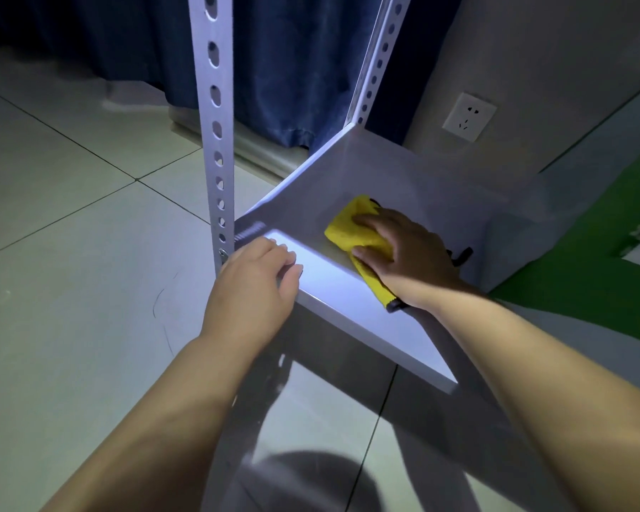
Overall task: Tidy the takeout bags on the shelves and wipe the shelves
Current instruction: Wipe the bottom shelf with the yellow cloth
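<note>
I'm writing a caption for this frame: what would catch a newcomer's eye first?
The yellow cloth stands out, pressed flat under the right hand on the white shelf at centre. The left hand rests on the shelf's front corner beside the perforated upright post. Behind hangs a dark blue curtain, with a wall socket at right.

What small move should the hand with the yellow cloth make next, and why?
Probably slide the cloth toward the shelf's left front corner. The right hand presses it flat mid-shelf, while the left hand only steadies the front edge beside the post.
</note>
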